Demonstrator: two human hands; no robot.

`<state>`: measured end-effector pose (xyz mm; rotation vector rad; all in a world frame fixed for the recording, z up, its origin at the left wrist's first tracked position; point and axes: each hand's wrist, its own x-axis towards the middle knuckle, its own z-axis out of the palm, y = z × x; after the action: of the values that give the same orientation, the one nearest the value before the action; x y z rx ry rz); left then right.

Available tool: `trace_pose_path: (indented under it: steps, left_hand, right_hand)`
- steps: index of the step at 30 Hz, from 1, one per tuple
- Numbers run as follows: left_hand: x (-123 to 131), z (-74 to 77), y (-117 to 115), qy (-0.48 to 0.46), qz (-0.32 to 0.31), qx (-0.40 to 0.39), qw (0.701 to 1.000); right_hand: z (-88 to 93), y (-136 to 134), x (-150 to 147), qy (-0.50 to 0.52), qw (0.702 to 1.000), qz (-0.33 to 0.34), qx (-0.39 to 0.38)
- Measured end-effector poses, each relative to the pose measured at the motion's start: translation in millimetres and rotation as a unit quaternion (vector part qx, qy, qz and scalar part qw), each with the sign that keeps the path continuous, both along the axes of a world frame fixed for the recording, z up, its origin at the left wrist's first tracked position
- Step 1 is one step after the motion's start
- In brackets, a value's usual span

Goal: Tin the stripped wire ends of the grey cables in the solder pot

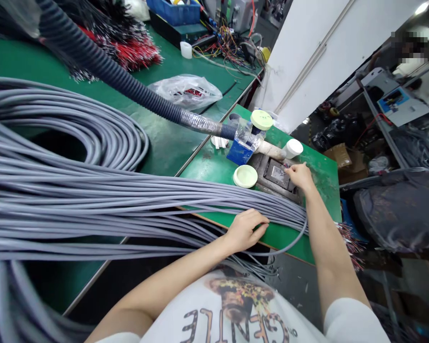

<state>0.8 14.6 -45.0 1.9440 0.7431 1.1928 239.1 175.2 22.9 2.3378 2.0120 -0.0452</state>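
My right hand (301, 176) is closed, pinching the stripped end of a grey cable. Thin wire ends (284, 170) poke out from its fingertips over the shiny surface of a small solder pot (279, 174). My left hand (246, 229) lies at the near side of a thick bundle of grey cables (214, 193), fingers loosely bent, with a gap between thumb and forefinger and nothing visible in it. One grey cable (293, 244) curves from below the left hand up towards my right forearm. Bare coloured wire ends (351, 245) fan out at the bundle's right end.
A ribbed hose (128, 83) slants down to the pot beside a blue box (239, 151). Around the pot stand a pale open tub (245, 176), a yellowish round lid (261, 119) and a white cup (293, 148). Coiled cable (121, 138) fills the left; a plastic bag (186, 90) lies behind.
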Motion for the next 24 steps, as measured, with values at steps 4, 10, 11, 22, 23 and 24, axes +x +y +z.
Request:
trace_pose_path:
  steps: [4, 10, 11, 22, 23, 24]
  left_hand:
    - [0, 0.4, -1, 0.001, 0.000, -0.004, 1.000]
    - [1, 1.6, 0, 0.002, 0.002, -0.003, 1.000]
    - [1, 1.8, 0, 0.001, 0.002, -0.003, 1.000]
    - [1, 2.1, 0, 0.005, 0.005, 0.006, 1.000]
    - [1, 2.1, 0, 0.007, 0.006, 0.008, 1.000]
    - [2, 2.0, 0, 0.011, 0.006, 0.010, 1.000]
  right_hand:
    - [-8.6, 3, 2, -0.008, 1.000, -0.021, -0.015]
    - [-13.3, 5, 3, -0.017, 0.999, -0.030, -0.032]
    - [-14.0, 5, 3, -0.017, 0.999, -0.030, -0.033]
    - [9.2, -11, -8, 0.002, 1.000, 0.016, -0.004]
    - [15.3, -15, -14, 0.013, 0.999, 0.033, 0.002]
    - [21.3, -20, -21, 0.030, 0.998, 0.056, 0.011]
